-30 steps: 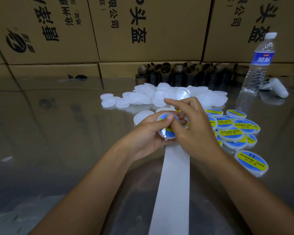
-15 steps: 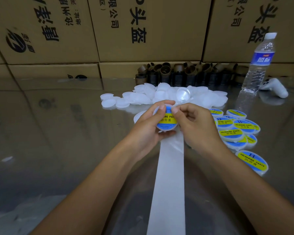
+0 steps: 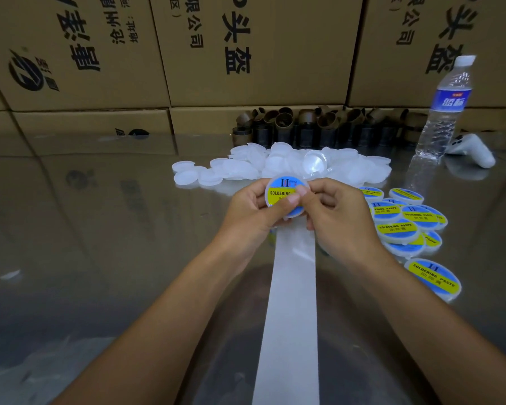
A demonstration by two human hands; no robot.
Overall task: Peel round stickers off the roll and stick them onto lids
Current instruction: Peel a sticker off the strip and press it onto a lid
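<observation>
Both hands pinch one round lid (image 3: pixel 287 182) above the table (image 3: pixel 114 244), left hand (image 3: pixel 250 213) and right hand (image 3: pixel 341 219) thumbs pressed on its glossy blue-yellow sticker (image 3: pixel 276 193). Finished lids (image 3: pixel 396 229) crowd my right wrist, and the shiny table runs wide on the left. A smooth white strip (image 3: pixel 289 302) passes under my wrists. The lid's tipped more toward me than a moment ago.

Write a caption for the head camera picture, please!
Left hand and right hand hold a stickered lid over the white backing strip, finished lids piled alongside.

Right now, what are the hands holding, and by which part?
One stickered lid: left hand at its left edge, right hand at its right edge.
</observation>
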